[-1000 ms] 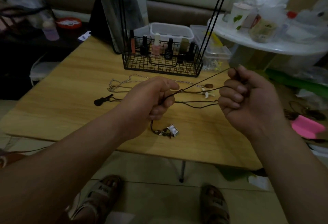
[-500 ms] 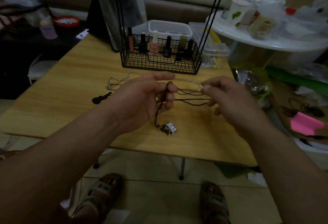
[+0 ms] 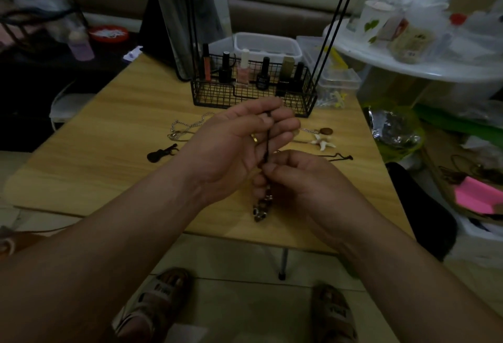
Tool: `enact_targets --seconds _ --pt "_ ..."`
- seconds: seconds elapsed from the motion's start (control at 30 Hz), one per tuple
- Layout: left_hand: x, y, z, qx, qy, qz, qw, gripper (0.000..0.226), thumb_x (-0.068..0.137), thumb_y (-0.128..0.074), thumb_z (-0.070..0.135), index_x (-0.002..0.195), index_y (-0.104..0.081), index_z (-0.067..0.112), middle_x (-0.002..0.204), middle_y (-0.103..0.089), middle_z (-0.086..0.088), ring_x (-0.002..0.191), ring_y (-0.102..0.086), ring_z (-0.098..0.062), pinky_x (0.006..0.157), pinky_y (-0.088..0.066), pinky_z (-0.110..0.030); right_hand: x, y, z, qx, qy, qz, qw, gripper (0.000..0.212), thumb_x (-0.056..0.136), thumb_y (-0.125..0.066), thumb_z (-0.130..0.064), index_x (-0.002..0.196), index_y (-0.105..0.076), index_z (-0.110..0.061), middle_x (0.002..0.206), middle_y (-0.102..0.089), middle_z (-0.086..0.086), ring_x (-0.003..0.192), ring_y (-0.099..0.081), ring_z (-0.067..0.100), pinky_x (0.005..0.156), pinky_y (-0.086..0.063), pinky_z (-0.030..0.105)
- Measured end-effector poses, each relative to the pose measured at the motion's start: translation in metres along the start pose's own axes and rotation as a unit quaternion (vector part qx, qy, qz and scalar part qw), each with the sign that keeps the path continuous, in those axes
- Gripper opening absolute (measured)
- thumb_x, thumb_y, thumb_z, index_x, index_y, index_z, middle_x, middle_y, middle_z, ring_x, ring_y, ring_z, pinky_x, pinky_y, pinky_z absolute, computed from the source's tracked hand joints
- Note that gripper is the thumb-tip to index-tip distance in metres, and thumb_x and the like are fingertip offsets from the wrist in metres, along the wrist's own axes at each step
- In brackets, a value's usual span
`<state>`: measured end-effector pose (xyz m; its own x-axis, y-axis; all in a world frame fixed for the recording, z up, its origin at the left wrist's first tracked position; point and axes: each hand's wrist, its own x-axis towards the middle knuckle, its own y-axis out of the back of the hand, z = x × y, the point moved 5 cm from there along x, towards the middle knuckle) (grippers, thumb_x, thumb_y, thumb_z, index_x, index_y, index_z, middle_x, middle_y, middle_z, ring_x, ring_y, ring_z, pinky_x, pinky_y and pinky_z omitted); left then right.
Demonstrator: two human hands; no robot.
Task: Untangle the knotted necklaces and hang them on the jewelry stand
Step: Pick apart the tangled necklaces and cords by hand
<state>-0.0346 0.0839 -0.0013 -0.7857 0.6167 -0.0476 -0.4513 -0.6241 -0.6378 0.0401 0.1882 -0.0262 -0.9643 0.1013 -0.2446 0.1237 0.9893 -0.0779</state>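
My left hand (image 3: pixel 234 149) holds the top of a black cord necklace (image 3: pixel 268 144) between thumb and fingers above the wooden table (image 3: pixel 109 136). My right hand (image 3: pixel 302 176) pinches the same cord lower down, just above its beaded pendant (image 3: pixel 261 206), which dangles over the table. On the table lie a silver chain (image 3: pixel 187 127), a black guitar pendant (image 3: pixel 160 154), a starfish pendant (image 3: pixel 324 142) with a brown bead, and a loose black cord end (image 3: pixel 340 156). The jewelry stand's black rods (image 3: pixel 326 43) rise from a wire basket (image 3: pixel 253 95).
Several nail polish bottles (image 3: pixel 242 73) stand in the wire basket. Clear plastic boxes (image 3: pixel 334 76) sit behind it. A white round table (image 3: pixel 424 68) crowded with containers stands at the right. A pink object (image 3: pixel 479 195) lies on the right floor clutter. My sandalled feet show below.
The cord was stretched sideways between my hands; now it hangs vertically. My right hand dropped below my left and moved in close to pinch the cord near the pendant.
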Motion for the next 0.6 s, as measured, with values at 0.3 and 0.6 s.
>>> enact_targets --seconds 0.3,0.6 --pt "-0.005 0.015 0.014 0.173 -0.024 0.036 0.984 0.031 0.101 -0.055 0.001 0.128 -0.064 0.011 0.112 -0.075 -0.012 0.102 -0.073 -0.028 0.088 -0.059 -0.038 -0.007 0.015 -0.015 -0.022 0.029 0.010 0.999 0.015 0.098 -0.065 -0.019 0.094 -0.074 -0.008 0.064 -0.051 -0.001 0.054 -0.044 0.011 0.059 -0.047 0.024" --pt "-0.026 0.005 0.024 0.544 -0.201 0.049 0.813 0.008 0.097 -0.066 0.024 0.091 -0.062 0.024 0.072 -0.056 0.007 0.063 -0.049 -0.003 0.057 -0.041 -0.019 -0.010 0.022 -0.022 -0.003 0.046 0.027 0.999 0.022 0.102 -0.057 -0.018 0.098 -0.076 -0.007 0.062 -0.046 -0.001 0.053 -0.038 0.011 0.059 -0.046 0.025"
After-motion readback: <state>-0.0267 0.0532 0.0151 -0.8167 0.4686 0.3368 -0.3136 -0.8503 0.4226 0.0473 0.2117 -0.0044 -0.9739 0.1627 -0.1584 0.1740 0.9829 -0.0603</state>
